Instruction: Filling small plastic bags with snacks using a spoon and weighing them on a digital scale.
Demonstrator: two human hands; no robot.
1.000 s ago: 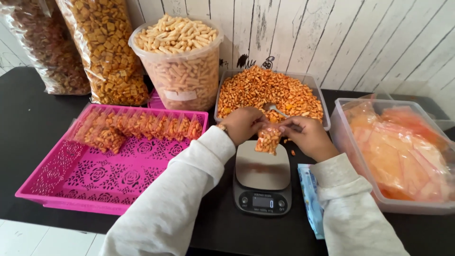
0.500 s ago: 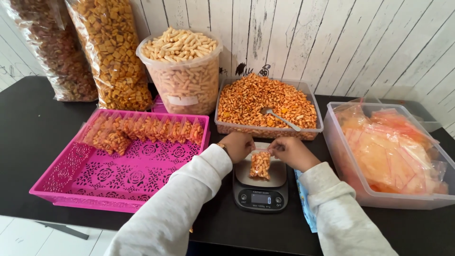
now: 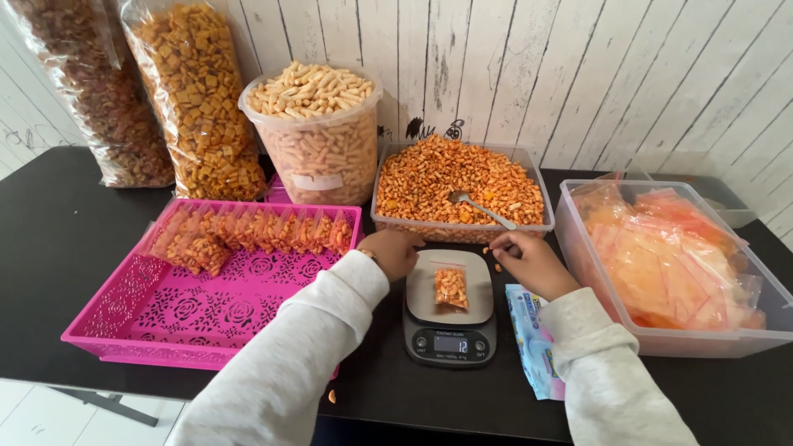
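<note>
A small clear snack pouch lies flat on the scale, long axis twelve-to-six. The left hand is curled empty at ten o'clock; the right hand, pinching loosely, at two.

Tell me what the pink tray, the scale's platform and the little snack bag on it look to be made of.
Pink tray: looks like moulded plastic, glossy, with a cut-out flower pattern. Scale platform: probably brushed steel, with a dull grey sheen, over a dark, likely plastic body. Small bag: thin clear plastic film, the orange snacks showing through. Neither the left hand nor the right hand touches it.
</note>
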